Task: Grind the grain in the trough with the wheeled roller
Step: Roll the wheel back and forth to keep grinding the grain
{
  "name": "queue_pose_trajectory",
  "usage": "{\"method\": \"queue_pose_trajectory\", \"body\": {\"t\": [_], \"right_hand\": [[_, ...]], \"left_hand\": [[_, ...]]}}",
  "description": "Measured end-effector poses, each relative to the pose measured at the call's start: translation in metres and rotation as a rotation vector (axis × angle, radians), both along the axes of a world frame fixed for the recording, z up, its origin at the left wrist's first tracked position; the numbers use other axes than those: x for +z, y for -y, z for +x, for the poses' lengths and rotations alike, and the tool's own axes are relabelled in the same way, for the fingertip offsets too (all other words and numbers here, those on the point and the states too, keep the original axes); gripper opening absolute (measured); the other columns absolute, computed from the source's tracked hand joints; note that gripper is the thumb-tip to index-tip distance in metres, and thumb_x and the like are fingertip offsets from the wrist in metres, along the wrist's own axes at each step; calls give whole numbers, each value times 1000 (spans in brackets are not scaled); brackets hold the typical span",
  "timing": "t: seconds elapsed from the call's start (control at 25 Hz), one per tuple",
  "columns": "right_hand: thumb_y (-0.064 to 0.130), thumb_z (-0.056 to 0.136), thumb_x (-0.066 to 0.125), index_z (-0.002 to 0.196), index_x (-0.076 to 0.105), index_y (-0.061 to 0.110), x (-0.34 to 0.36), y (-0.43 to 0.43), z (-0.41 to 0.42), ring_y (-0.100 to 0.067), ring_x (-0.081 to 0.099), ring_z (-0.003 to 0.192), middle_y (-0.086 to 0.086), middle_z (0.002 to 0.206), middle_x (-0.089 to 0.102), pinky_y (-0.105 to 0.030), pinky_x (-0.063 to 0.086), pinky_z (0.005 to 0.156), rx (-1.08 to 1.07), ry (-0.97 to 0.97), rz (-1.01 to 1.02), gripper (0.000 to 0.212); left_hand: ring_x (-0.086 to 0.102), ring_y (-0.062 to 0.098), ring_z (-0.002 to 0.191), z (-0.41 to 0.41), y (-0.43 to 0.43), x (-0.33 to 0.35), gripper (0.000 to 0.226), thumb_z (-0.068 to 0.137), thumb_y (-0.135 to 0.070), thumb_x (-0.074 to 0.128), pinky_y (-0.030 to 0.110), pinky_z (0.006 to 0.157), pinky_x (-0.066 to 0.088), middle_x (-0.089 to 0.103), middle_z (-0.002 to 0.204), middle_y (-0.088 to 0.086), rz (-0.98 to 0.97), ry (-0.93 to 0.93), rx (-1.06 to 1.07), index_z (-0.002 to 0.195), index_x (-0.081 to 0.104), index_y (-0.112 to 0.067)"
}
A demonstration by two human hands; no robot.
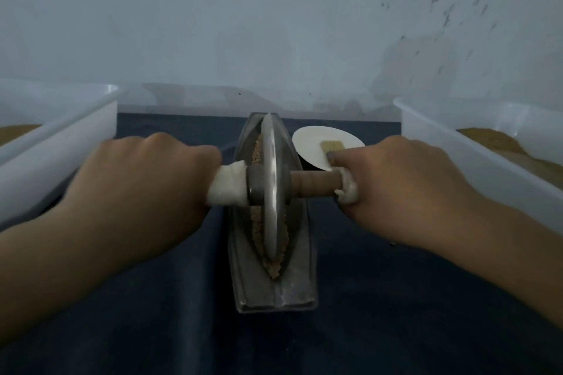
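Trough (300,289) noted lengthwise on the dark-covered surface (152,313), far end toward the wall, so that the stroke is judged to run straight out from the body. Wheeled roller (271,192) is stood on edge in the groove, about mid-length, with the grain (274,268) banked along both sides of its rim. The axle is gripped at both ends: left hand (143,179) clamped over the white-wrapped stub, right hand (405,186) curled round the outer end of the wooden handle (313,184). The hands are kept well apart, one each side, presumably to hold the wheel upright and load it evenly. Grain looks coarse, so grinding is judged unfinished. A white disc (323,143) bearing a brush (333,148) is set just beyond the trough, probably for sweeping out. Left tub (61,131) and right tub (457,143) flank the work.
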State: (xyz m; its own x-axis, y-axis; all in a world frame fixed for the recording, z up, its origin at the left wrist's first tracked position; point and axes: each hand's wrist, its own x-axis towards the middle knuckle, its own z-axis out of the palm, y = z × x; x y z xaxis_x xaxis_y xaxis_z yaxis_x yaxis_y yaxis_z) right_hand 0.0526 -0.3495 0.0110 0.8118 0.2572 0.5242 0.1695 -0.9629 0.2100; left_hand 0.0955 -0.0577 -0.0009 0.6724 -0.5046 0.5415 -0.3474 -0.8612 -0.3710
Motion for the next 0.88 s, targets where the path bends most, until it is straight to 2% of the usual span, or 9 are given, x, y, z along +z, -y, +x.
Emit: {"method": "queue_pose_trajectory", "body": {"t": [0.08, 0.16, 0.24, 0.28, 0.36, 0.44, 0.6, 0.76, 0.88], "right_hand": [[54, 69, 33, 61, 45, 35, 1, -1, 6, -9, 32, 40, 11, 49, 34, -19, 22, 42, -22, -5, -34, 24], [48, 77, 50, 60, 39, 32, 1, -9, 33, -12, 34, 46, 9, 56, 39, -22, 20, 46, -108, -5, -79, 26], [38, 83, 61, 71, 50, 30, -1, -16, 73, -18, 41, 53, 6, 63, 42, -25, 21, 48, -160, -1, -63, 18], [35, 86, 59, 81, 58, 29, -1, -20, 90, -21, 44, 57, 4, 66, 42, -26, 22, 49, -177, -6, -42, 8], [32, 90, 54, 93, 64, 24, -3, -21, 106, -25, 50, 64, 2, 69, 46, -29, 29, 51, -202, -16, 15, 14], [38, 90, 55, 93, 62, 24, -10, -16, 95, -24, 48, 64, 4, 69, 46, -30, 31, 54, -194, -34, 50, 16], [54, 82, 45, 80, 50, 33, -17, 0, 25, -17, 35, 50, 10, 58, 33, -25, 18, 45, -101, -11, -5, 21], [55, 72, 36, 77, 57, 36, -1, 4, -9, -15, 35, 39, 11, 51, 34, -19, 24, 42, -13, 30, -36, 29], [49, 79, 51, 71, 48, 31, -5, -7, 26, -14, 36, 47, 8, 57, 40, -23, 21, 46, -115, -16, -74, 20]], "left_hand": [[45, 24, 39, 2, -4, -2, 30, 58, -49, 61, 26, 45, 38, 35, 52, -9, -4, -23, 27, 70, 36, -38], [40, 23, 39, 17, 9, -8, 26, 64, -41, 65, 23, 46, 27, 31, 54, -8, 3, -20, 102, 68, 41, -33], [37, 21, 48, 46, 30, -11, 19, 79, -33, 64, 27, 49, 25, 37, 59, -5, -77, -16, 172, 73, 47, -28], [42, 23, 52, 60, 38, -9, 14, 84, -30, 62, 30, 50, 28, 45, 63, -2, -123, -9, 190, 77, 51, -24], [56, 29, 62, 78, 46, -2, 6, 88, -26, 60, 32, 53, 31, 58, 73, 5, -149, 18, 199, 86, 58, -21], [58, 31, 63, 72, 47, 4, 7, 86, -25, 61, 31, 51, 29, 60, 74, 5, -94, 65, 169, 84, 55, -21], [32, 23, 43, 13, 31, 4, 34, 68, -25, 72, 22, 48, 10, 44, 54, -3, 28, 83, 67, 70, 38, -24], [47, 27, 38, -10, 2, 2, 36, 56, -40, 72, 22, 45, 27, 43, 51, -5, -3, 45, 25, 67, 39, -31], [42, 24, 38, 14, 17, -3, 36, 61, -34, 76, 22, 46, 24, 38, 51, -4, -4, 15, 125, 65, 41, -29]]}}
